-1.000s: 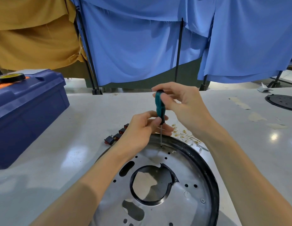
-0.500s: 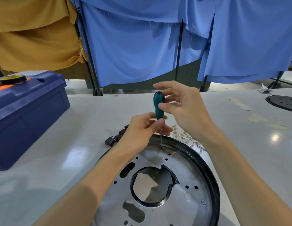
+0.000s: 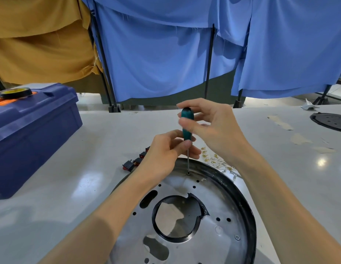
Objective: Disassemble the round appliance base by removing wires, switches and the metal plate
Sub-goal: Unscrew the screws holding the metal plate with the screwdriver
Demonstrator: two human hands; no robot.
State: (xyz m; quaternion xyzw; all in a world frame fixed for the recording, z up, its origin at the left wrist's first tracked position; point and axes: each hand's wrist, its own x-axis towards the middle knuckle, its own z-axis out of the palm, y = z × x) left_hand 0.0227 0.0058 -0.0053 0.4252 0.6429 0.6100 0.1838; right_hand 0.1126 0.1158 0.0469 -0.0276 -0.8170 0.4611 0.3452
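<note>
The round appliance base (image 3: 240, 189) lies in front of me, a black rim around a silver metal plate (image 3: 219, 242) with a large centre hole. A small green-handled screwdriver (image 3: 187, 126) stands upright, its tip on a screw (image 3: 188, 173) at the plate's far edge. My left hand (image 3: 165, 155) pinches the bottom of the handle where the shaft starts. My right hand (image 3: 209, 126) pinches the top of the handle between thumb and fingers. Several black and red switches (image 3: 135, 161) lie on the table behind my left hand. Loose brass terminals and wires (image 3: 217, 161) lie behind the rim.
A blue toolbox (image 3: 30, 134) stands at the left with a roll of black tape (image 3: 15, 92) on its lid. Another black round part (image 3: 331, 121) lies at the far right. Blue and yellow cloths hang behind the white table (image 3: 70, 178).
My right thumb and fingers have shifted round the top of the handle, as in turning it. The left hand and the screwdriver tip stay in place on the same screw.
</note>
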